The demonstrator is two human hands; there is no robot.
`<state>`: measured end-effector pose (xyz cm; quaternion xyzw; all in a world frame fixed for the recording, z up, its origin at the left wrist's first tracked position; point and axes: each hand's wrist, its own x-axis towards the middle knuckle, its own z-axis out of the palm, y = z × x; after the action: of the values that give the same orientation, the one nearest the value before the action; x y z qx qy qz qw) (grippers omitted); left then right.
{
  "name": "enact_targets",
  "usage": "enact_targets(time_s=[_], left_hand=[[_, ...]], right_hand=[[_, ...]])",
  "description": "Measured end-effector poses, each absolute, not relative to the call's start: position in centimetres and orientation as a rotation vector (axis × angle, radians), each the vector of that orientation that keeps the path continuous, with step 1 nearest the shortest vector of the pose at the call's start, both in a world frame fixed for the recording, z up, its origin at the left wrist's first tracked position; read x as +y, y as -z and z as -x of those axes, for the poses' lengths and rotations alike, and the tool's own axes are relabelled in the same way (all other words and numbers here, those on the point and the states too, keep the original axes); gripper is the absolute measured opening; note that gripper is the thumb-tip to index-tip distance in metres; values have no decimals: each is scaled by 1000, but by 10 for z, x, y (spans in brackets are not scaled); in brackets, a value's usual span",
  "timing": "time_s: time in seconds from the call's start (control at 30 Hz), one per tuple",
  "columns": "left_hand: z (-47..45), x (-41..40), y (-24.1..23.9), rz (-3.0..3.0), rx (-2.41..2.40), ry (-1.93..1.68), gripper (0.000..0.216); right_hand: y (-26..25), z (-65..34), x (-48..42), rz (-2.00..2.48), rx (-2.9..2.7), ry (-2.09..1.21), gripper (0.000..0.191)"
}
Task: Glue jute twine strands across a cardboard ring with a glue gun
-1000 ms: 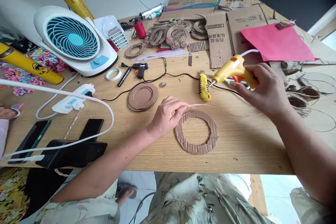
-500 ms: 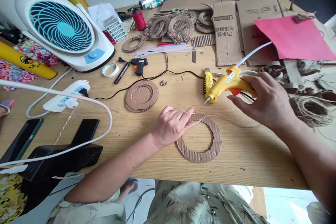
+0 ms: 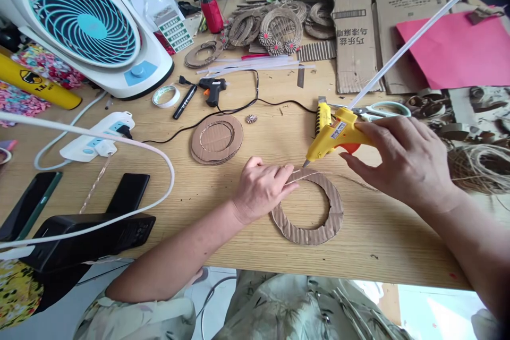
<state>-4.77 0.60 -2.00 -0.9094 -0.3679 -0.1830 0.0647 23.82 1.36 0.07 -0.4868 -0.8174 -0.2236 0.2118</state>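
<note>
A yellow hot glue gun with a long clear glue stick in its back is gripped in my right hand. Its nozzle points down at the upper edge of a corrugated cardboard ring lying on the table. My left hand rests over the ring's upper left part, its fingers pinching a thin strand of twine. From there the twine trails right, under my right hand, in the direction of a twine coil. Whether the nozzle touches the cardboard I cannot tell.
Behind the glue gun lie a yellow utility knife and scissors. Left of the ring are a layered cardboard disc, a black glue gun, tape and a power strip. A fan stands at the back left.
My right hand has brought the glue gun down and left, so its nozzle is now at the ring's upper edge. My left hand keeps its pinch on the twine. The view has shifted slightly.
</note>
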Motion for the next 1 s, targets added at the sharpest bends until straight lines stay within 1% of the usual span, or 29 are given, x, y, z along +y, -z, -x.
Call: enact_targets(time_s=[0.07,0.17,0.33,0.6,0.87,1.0], left_hand=[[48,6,21,2721,-1068,568,26],[48,7,21,2697,-962,580,15],[49,9,21,2735,-912,590,25],[48,8,21,2746,-1016,550,25],[49,7,24,2744,-1006,563,25],[49,7,24,2767,-1029,548,24]], right_hand=[[-2,-237,12,1346,-2267,641,56],[-5,-234,11,1338,-2282,712,53],[-7,-233,10,1303,-2291,765,53],[-10,-230,7,1329,-2321,689,61],[-15,-227,4,1340,-2394,772,67],[-21,-225,1,1269,-2439,862,63]])
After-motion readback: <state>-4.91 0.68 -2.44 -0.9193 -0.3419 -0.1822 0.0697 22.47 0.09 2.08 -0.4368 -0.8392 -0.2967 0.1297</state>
